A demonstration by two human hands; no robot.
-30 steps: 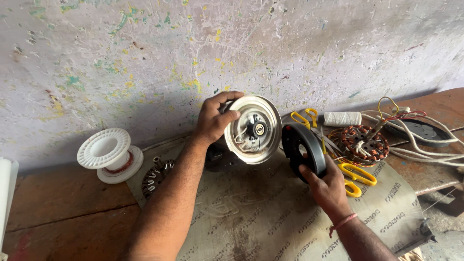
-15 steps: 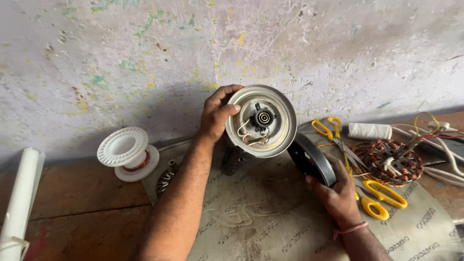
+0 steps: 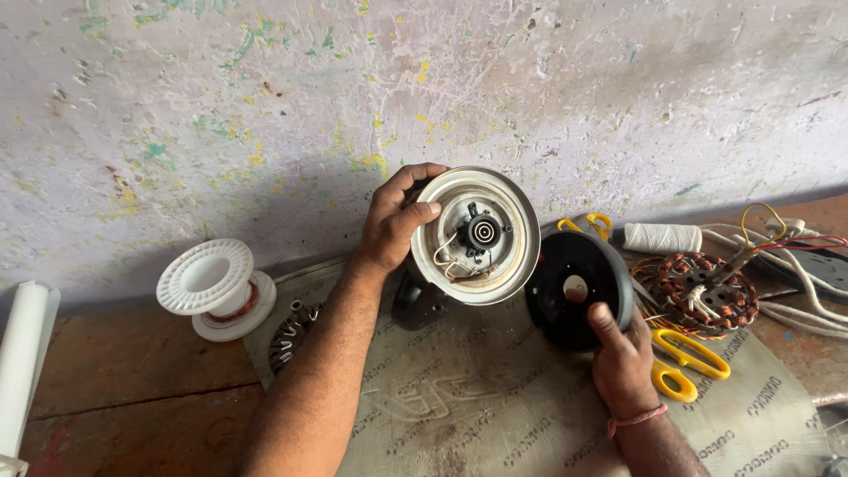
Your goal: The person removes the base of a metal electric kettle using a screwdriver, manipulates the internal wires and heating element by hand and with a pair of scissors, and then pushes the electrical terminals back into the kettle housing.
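My left hand (image 3: 394,223) grips the rim of a round white motor housing (image 3: 477,236), held upright on edge with its open inside facing me; a black hub and loose white wires show at its centre. My right hand (image 3: 621,355) holds a round black cover (image 3: 576,289) by its lower edge, tilted up beside the white housing, its centre hole visible. Both parts stand over a grey printed mat (image 3: 495,406).
A white plastic spool (image 3: 212,287) sits at left, a small wound coil piece (image 3: 289,334) beside it. A copper-wound stator (image 3: 698,294), yellow scissors (image 3: 685,362), a white thread roll (image 3: 661,238) and loose wires (image 3: 786,243) lie at right. A white tube (image 3: 22,362) leans at far left.
The view has shifted, so everything sits further right and lower in frame. My right hand has turned the black cover from edge-on to face me. The white housing stays gripped.
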